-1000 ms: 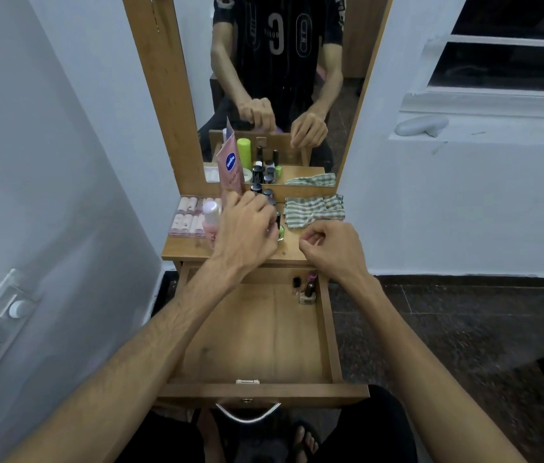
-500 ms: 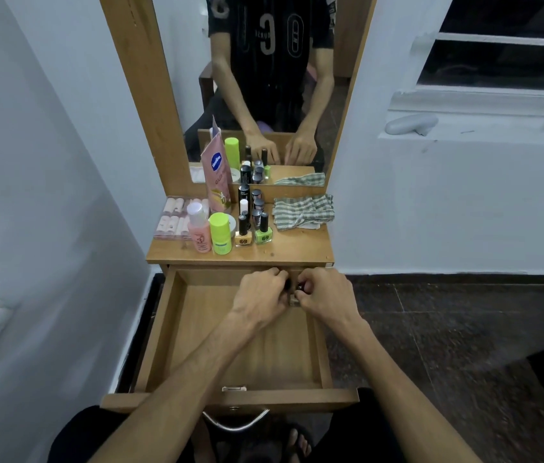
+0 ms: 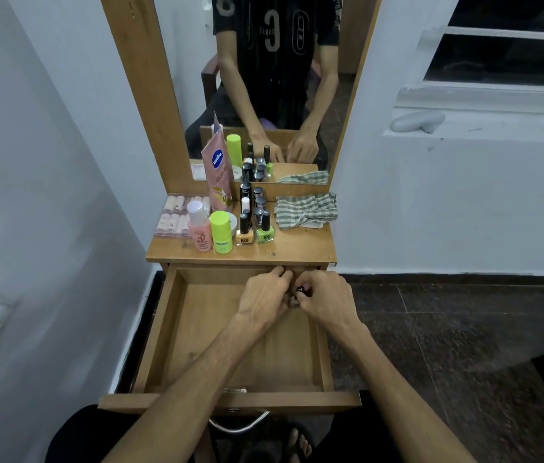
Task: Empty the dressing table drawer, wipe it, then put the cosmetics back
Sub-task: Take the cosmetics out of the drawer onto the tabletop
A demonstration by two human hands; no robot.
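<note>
The wooden drawer (image 3: 197, 332) is pulled out wide, its floor bare except at the far right corner. There my left hand (image 3: 265, 295) and my right hand (image 3: 325, 297) meet, fingers curled round small nail polish bottles (image 3: 297, 292) that are mostly hidden; a dark cap shows between the hands. On the table top (image 3: 297, 250) stand a pink Vaseline tube (image 3: 218, 175), a pink bottle (image 3: 200, 233), a green roll-on (image 3: 221, 232), an orange nail polish (image 3: 244, 233), a green nail polish (image 3: 265, 228) and several dark bottles behind them.
A checked cloth (image 3: 305, 210) lies crumpled at the table's back right. A clear palette box (image 3: 173, 217) sits at the back left. The mirror (image 3: 270, 78) rises behind. A white wall (image 3: 46, 195) is close on the left, dark floor (image 3: 447, 329) on the right.
My left hand came down from the bottles on the table top into the drawer. My right hand dropped in too, and both now close on the small bottles in the far right corner.
</note>
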